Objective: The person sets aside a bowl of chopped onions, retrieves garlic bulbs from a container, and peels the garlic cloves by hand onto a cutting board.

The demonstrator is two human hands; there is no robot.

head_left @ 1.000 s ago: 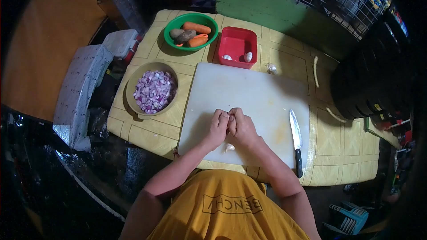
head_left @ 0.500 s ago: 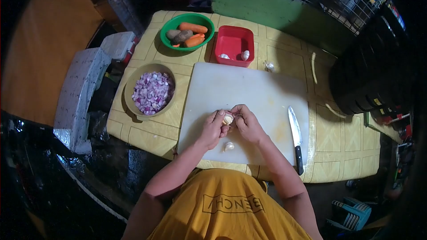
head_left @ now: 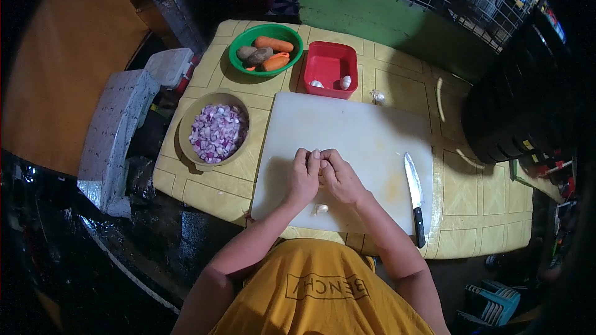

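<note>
My left hand point(head_left: 302, 177) and my right hand point(head_left: 339, 178) meet over the white cutting board point(head_left: 357, 127), fingers curled together around a head of garlic. The fingers now hide nearly all of the garlic. Just below the hands, a few garlic cloves point(head_left: 320, 209) lie on the board near its front edge. A kitchen knife point(head_left: 415, 198) with a black handle rests along the board's right side, apart from both hands, its tip pointing away from me.
Left of the board stands a bowl point(head_left: 184, 139) of chopped red onion point(head_left: 217, 133). Behind are a green basin point(head_left: 298, 56) with carrots point(head_left: 274, 44) and brown root vegetables, and a red container point(head_left: 331, 53) holding garlic bulbs point(head_left: 345, 82). Garlic scraps point(head_left: 377, 96) lie beside it. A dark bin-like object point(head_left: 506, 111) stands right.
Both hands have closed in and turned over the garlic, which showed between the fingers before and is now covered. The view has shifted slightly.
</note>
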